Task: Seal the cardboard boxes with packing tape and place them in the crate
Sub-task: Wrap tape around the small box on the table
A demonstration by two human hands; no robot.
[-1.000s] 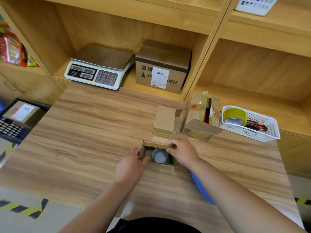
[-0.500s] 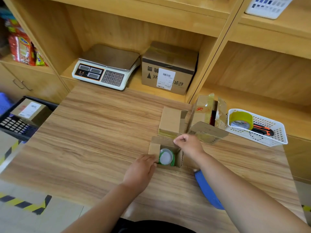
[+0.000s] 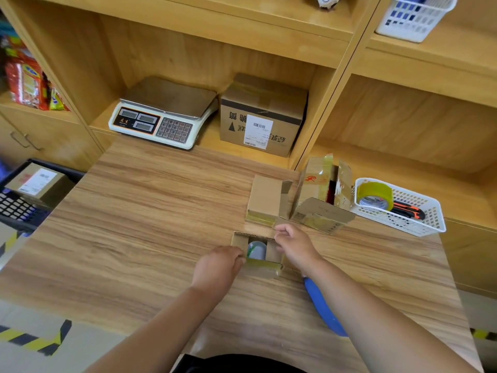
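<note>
A small open cardboard box point(image 3: 265, 269) lies on the wooden table point(image 3: 150, 224) in front of me, with a green and white round item point(image 3: 256, 250) inside. My left hand point(image 3: 217, 266) grips the box's left flap. My right hand point(image 3: 294, 244) pinches the far flap at its right end. Behind it sit a closed small box point(image 3: 265, 199) and an open taped box point(image 3: 320, 195). A roll of yellowish packing tape point(image 3: 375, 195) lies in a white basket point(image 3: 419, 224) at the right. The dark crate point(image 3: 18, 211) at the far left holds a labelled box point(image 3: 37, 181).
A weighing scale point(image 3: 161, 114) and a larger labelled carton point(image 3: 262, 117) stand in the shelf behind the table. An orange utility knife point(image 3: 408, 210) lies in the basket. A blue object point(image 3: 321, 308) lies under my right forearm. Snack packets point(image 3: 27, 79) fill the left shelf.
My right hand has moved from the box's near right side to the far flap and pinched it. My left hand shifted onto the left flap. The view tilted up slightly.
</note>
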